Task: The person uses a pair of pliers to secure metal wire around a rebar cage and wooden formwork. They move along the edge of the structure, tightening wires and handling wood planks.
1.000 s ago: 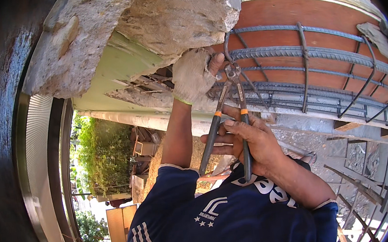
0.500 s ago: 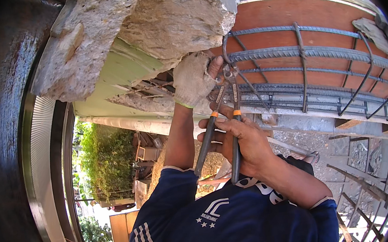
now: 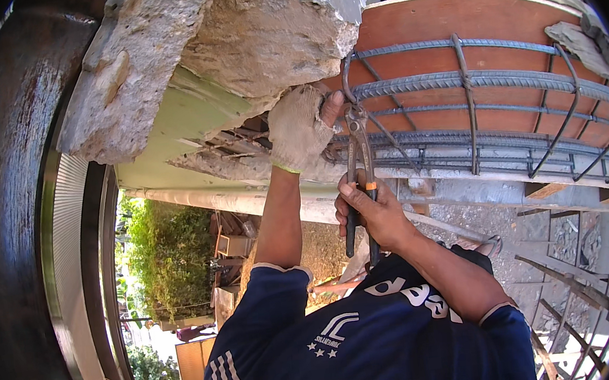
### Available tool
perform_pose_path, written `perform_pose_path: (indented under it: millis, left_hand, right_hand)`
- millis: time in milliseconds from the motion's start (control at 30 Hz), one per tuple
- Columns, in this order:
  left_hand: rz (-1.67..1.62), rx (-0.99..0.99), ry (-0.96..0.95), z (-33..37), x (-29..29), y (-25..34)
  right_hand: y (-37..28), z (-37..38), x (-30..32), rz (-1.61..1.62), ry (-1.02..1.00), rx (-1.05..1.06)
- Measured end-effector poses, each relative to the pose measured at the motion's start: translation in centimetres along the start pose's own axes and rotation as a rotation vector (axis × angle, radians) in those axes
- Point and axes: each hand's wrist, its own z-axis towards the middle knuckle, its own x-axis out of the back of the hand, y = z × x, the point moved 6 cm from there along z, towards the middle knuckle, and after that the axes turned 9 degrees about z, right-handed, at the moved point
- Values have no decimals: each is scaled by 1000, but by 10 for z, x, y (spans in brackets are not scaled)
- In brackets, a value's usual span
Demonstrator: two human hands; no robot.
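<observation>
Long-handled pincers (image 3: 364,150) with black and orange grips are in my right hand (image 3: 375,211), its fingers closed around both handles. The handles stand close together, and the pincer head is up against the end of the rebar cage (image 3: 486,79), by a bent stirrup (image 3: 346,80). Whether wire is between the jaws is too small to tell. Just left of the jaws is my left hand (image 3: 302,127), in a pale work glove with the thumb bare and pointing up. Its other fingers are hidden, so what they touch cannot be made out.
A broken concrete block (image 3: 265,31) overhangs my left hand. Behind the cage stands a reddish-brown plywood panel (image 3: 413,26). A dark metal post (image 3: 29,182) rises at the left. Below are rubble ground (image 3: 464,221), loose timber sticks (image 3: 566,281) and green shrubs (image 3: 170,256).
My right hand has squeezed the pincers' spread handles together, its fingers now wrapped round both. The view has shifted slightly, while my left hand stays at the cage end.
</observation>
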Motion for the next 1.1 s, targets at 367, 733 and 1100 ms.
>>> perform_pose_path:
  millis: [367, 733, 1100]
  left_hand:
    - [85, -9, -29, -2, 0, -2]
    - [58, 29, -35, 1, 4, 6]
    - [94, 24, -36, 1, 1, 6]
  right_hand:
    - [6, 19, 15, -191, -125, 176]
    - [-22, -15, -44, 507, -148, -155]
    - [5, 16, 17, -255, 62, 158]
